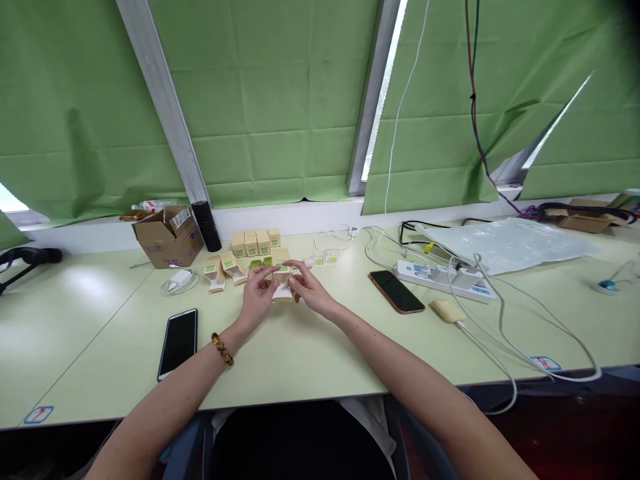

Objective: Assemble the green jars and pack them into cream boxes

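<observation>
Both my hands hold one small tan cardboard box (283,291) with a white inside and a green label, its flaps unfolded. My left hand (259,288) pinches its left side, and my right hand (307,288) grips the right side. To the left lie two more opened boxes, one box (215,275) standing near another tilted box (233,267). Behind them is a row of several closed small boxes (251,243). Small green items (261,262) sit just beyond my left fingers. Little clear containers with yellow bits (331,256) rest beyond my right hand.
A black-screened phone (179,343) lies left, another phone (397,291) right. A power strip (445,280) with cables and a yellowish case (447,311) are further right. At the back stand a cardboard carton (170,239), a black cylinder (206,227) and a plastic bag (510,245). A charger (179,281) lies left.
</observation>
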The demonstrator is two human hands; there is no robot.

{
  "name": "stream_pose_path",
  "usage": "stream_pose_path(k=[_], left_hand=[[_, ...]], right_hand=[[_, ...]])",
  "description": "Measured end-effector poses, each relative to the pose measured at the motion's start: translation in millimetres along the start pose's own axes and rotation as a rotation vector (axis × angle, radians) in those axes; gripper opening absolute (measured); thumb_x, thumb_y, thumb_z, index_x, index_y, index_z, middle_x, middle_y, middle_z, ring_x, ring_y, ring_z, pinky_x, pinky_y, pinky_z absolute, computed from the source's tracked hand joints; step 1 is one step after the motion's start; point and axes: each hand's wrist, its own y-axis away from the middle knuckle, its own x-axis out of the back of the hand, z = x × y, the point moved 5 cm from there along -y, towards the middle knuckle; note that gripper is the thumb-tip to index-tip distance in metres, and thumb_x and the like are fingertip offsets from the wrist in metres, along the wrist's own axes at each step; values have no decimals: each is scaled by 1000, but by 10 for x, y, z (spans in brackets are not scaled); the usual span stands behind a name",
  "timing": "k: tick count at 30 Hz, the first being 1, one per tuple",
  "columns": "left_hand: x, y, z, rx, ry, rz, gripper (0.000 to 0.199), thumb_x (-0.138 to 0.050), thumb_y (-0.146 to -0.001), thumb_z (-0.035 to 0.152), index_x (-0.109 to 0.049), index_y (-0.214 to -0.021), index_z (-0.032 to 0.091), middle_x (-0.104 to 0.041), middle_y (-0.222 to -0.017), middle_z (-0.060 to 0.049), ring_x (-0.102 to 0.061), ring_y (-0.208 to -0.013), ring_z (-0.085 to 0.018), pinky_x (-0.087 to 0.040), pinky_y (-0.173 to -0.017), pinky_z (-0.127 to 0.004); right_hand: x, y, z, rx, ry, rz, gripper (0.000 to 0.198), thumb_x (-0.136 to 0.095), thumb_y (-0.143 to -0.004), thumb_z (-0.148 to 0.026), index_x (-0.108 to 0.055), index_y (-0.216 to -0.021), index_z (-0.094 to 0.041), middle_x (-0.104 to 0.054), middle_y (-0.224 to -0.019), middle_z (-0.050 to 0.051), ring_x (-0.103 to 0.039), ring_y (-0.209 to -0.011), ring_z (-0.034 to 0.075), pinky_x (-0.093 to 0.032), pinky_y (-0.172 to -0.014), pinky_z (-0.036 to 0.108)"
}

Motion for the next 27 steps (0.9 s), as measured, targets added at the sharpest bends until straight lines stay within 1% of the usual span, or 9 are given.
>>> stream_pose_path(k=[6,9,13,16,19,21,23,25,27], left_hand=[[-18,22,4,-21,-27,-5,37,-72,-91,46,-75,-120,24,-50,-123,-10,-59,-82,-12,-57,-70,-29],[-36,34,13,-29,-29,-6,34,-72,-91,44,-76,-118,24,-50,-122,-10,-58,-83,-13,-56,-69,-29],[-52,46,13,-24,-27,-27,33,-71,-92,40,-75,-121,25,-50,-123,-10,-57,-84,-13,-56,-72,-29],[-44,49,-8,-12,20,-71,38,-67,-92,33,-72,-129,26,-48,-131,-10,-57,-82,-11,-56,-76,-29],[-53,53,-38,1,136,-174,53,-64,-86,26,-65,-139,31,-41,-148,-10,-61,-93,-14,-57,-83,-32],[-76,64,-36,-19,223,-260,65,-65,-82,26,-59,-146,34,-34,-156,-9,-63,-105,-19,-57,-89,-36],[-103,82,-23,-48,270,-320,73,-69,-80,28,-52,-151,36,-31,-159,-9,-62,-113,-23,-57,-96,-39],[-126,99,-13,-54,257,-335,76,-73,-81,31,-48,-153,35,-30,-160,-10,-59,-121,-26,-54,-101,-41],[-147,110,-2,-41,238,-322,76,-76,-84,35,-47,-154,34,-31,-159,-11,-57,-123,-26,-53,-104,-41]], right_hand=[[-14,4,45,12,-15,28,51,-62,-95,-50,-45,-138,-30,-52,-80,-5,-52,-64,12,-47,-55,24],[-18,1,96,29,-21,50,48,-61,-96,-51,-45,-136,-30,-54,-81,-4,-54,-64,13,-46,-54,24],[-18,6,127,37,-13,70,45,-58,-98,-50,-46,-137,-30,-55,-83,-3,-56,-65,14,-44,-53,24],[-1,9,102,39,8,82,44,-58,-98,-49,-46,-137,-30,-53,-81,-3,-55,-64,14,-44,-52,24],[37,5,61,48,27,109,45,-58,-98,-49,-46,-137,-30,-57,-84,-2,-56,-65,15,-44,-53,24],[68,1,44,52,32,136,46,-58,-98,-49,-46,-138,-30,-59,-86,-1,-56,-66,15,-45,-54,24],[91,-4,38,53,36,156,46,-59,-98,-48,-46,-138,-30,-60,-86,-1,-56,-65,14,-45,-53,24],[102,-7,40,52,42,163,46,-59,-98,-47,-46,-138,-29,-60,-86,-1,-56,-64,14,-45,-53,24],[104,-8,42,57,50,165,45,-59,-98,-46,-47,-139,-29,-59,-85,-1,-56,-66,15,-46,-53,24]])
